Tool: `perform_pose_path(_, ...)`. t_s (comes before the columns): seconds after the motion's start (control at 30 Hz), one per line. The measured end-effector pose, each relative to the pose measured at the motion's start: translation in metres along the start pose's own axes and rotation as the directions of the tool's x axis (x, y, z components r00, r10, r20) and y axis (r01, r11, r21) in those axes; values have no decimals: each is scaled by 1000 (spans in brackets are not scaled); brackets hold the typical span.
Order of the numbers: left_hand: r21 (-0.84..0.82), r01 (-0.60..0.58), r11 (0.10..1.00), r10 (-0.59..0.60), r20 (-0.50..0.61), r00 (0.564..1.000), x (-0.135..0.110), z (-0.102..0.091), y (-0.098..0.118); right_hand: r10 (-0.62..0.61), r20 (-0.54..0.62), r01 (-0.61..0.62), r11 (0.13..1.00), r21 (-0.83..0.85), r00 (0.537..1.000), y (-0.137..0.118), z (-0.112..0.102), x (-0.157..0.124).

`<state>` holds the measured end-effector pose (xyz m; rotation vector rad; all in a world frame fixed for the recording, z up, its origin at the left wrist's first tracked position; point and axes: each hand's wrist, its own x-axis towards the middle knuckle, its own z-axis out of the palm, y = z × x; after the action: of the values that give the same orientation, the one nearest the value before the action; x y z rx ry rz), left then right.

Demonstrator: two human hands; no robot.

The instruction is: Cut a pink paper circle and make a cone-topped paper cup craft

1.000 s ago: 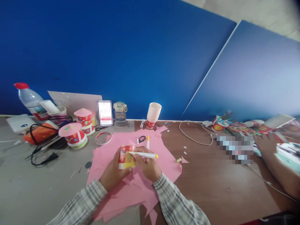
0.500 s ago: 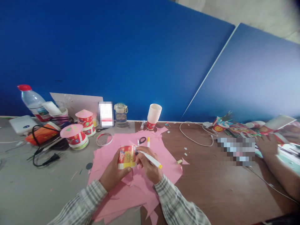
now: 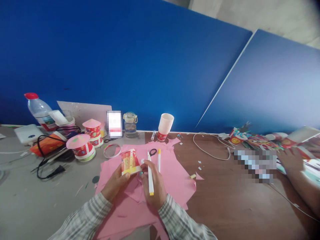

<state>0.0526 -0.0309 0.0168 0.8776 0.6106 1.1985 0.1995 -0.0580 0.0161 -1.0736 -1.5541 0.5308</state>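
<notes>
My left hand (image 3: 115, 181) grips a red and yellow paper cup (image 3: 129, 162) upside down over the pink paper sheets (image 3: 175, 180). My right hand (image 3: 153, 185) holds a white marker with a yellow end (image 3: 150, 173), its tip pointing up beside the cup's rim. A second yellow-tipped marker (image 3: 159, 160) and black-handled scissors (image 3: 152, 152) lie on the pink paper just beyond my hands.
Two cups with pink cone lids (image 3: 81, 146) stand at the left near a tape ring (image 3: 112, 150), a black cable with plug (image 3: 50, 168) and a water bottle (image 3: 40, 111). Stacked paper cups (image 3: 165, 126) stand by the blue wall. Another person's arm (image 3: 300, 176) rests at the right.
My left hand has tilted and lifted the cup leftward. The marker in my right hand swung from pointing right to upright, its yellow end now toward me.
</notes>
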Motion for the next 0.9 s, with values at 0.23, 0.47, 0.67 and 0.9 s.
perform_pose_path(0.23,-28,40,999,-36,125,992,-3,12,14,-50,84,59,992,-107,995,8,1,-5)
perform_pose_path(0.47,-27,72,997,-67,166,984,-2,10,14,-44,-1,44,992,-116,999,18,3,-1)
perform_pose_path(0.67,-13,85,996,-82,138,987,-3,10,11,-72,-3,71,990,-119,997,22,2,-1)
perform_pose_path(0.9,-10,109,994,-107,133,985,-4,16,16,-93,21,95,988,-121,995,26,3,-2)
